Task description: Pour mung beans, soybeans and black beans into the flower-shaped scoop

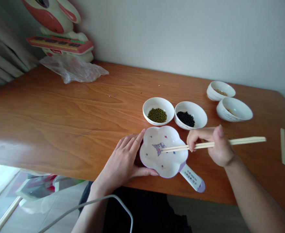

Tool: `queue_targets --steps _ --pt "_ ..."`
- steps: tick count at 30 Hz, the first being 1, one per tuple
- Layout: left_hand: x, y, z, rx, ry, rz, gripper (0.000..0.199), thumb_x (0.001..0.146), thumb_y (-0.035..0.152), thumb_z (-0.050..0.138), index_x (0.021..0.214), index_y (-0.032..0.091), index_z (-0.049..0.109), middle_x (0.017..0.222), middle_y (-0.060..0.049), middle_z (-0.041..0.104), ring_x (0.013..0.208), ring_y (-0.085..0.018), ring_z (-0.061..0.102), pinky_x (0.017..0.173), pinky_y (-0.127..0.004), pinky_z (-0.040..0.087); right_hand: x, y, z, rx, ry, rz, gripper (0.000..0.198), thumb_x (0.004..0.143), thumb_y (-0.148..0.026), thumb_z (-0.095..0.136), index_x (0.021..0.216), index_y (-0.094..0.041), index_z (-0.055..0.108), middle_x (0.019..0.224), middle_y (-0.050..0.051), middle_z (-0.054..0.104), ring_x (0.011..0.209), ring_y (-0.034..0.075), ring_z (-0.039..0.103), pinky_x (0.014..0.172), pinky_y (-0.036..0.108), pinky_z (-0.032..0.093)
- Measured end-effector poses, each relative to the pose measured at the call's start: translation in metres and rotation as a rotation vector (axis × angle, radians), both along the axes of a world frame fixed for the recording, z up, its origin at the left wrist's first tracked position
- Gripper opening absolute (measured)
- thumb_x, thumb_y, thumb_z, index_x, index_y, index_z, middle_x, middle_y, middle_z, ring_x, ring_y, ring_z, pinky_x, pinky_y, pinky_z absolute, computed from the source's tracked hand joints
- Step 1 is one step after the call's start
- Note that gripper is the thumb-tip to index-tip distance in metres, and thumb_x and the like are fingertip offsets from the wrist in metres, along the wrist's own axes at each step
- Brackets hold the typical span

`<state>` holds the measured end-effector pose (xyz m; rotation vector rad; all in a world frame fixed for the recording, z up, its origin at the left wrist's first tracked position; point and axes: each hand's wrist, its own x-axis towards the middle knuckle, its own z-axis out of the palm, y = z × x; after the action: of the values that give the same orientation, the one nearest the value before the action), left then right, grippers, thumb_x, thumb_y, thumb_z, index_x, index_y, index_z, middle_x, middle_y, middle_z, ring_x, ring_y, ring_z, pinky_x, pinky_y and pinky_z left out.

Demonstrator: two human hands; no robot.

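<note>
My left hand (128, 158) holds the left side of a white flower-shaped dish (154, 165), thumb on its near rim and fingers along its far left side. The dish has a purple edge, a short handle pointing to the near right, and a cartoon print inside. In my right hand (212, 142) is a pair of wooden chopsticks (246, 140), closed round by the fingers. Their tips are over the print in the dish; whether they touch it I cannot tell. Just behind stand a bowl of green beans (157, 115) and a bowl of black beans (185, 119).
Two more white bowls stand at the right, the farther bowl (212, 94) and the nearer bowl (242, 115), with yellowish bits inside. A paper strip (283, 147) lies at far right. A clear plastic bag (79, 69) and a toy keyboard (60, 43) are back left. A cable (96, 200) crosses below.
</note>
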<state>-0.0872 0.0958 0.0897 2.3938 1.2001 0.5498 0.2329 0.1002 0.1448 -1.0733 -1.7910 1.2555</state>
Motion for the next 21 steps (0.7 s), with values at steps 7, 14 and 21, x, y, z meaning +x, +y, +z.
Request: queue_targets --steps 7,14,21 --pt "0.000 -0.001 0.001 0.003 -0.009 0.003 0.125 0.071 0.086 0.067 0.166 0.024 0.016 0.156 -0.019 0.050 0.140 -0.040 0.050 0.116 -0.055 0.038 0.013 0.002 0.016 0.068 -0.060 -0.073 0.087 0.099 -0.076 0.009 0.061 -0.023 0.068 0.058 0.008 0.062 0.055 0.022 0.056 0.056 0.038 0.038" --pt "-0.001 -0.001 0.001 0.000 -0.007 -0.005 0.124 0.071 0.087 0.067 0.166 0.023 0.018 0.155 -0.018 0.051 0.140 -0.039 0.050 0.117 -0.054 0.037 0.009 0.002 0.009 0.050 -0.068 -0.011 0.085 0.100 -0.075 0.013 0.066 -0.022 0.070 0.062 0.007 0.064 0.058 0.020 0.058 0.059 0.037 0.040" --pt "0.000 -0.001 0.001 0.000 -0.001 -0.003 0.126 0.070 0.087 0.067 0.166 0.021 0.019 0.155 -0.018 0.051 0.141 -0.039 0.049 0.118 -0.054 0.038 0.015 0.001 0.022 0.118 -0.066 -0.093 0.087 0.101 -0.074 0.013 0.055 -0.024 0.066 0.050 0.007 0.059 0.047 0.020 0.053 0.051 0.037 0.034"
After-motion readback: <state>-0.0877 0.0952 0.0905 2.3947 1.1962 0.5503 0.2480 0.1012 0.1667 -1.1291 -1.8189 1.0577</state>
